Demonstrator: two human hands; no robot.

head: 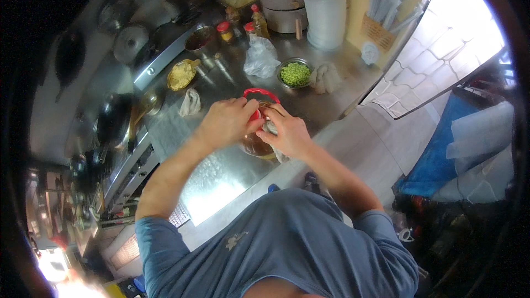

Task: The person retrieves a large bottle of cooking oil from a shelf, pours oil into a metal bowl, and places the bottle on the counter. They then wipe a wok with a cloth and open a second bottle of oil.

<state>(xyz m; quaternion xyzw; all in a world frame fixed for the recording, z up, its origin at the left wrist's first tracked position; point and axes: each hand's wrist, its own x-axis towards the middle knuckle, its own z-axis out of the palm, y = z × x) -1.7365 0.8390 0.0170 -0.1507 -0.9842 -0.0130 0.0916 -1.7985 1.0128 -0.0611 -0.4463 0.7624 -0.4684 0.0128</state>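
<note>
A large clear jug (pixel 253 145) of brown liquid stands at the front edge of the steel counter (pixel 225 174). Its red handle (pixel 265 92) arches on the far side. My left hand (pixel 227 122) has its fingers closed around the red cap (pixel 256 115) at the jug's top. On the right side of the neck, my right hand (pixel 290 132) presses a greyish cloth (pixel 270 127) against the jug. Part of that cloth hangs down the jug's side. My fingers hide most of the neck, so whether the cap is loose cannot be seen.
Beyond the jug are a steel bowl of chopped green vegetables (pixel 295 74), a crumpled plastic bag (pixel 261 57) and a cloth (pixel 326 78). A yellow dish (pixel 181 75) and a white cloth (pixel 190 102) lie left. Several red-capped containers and a tall container stack (pixel 325 16) stand behind.
</note>
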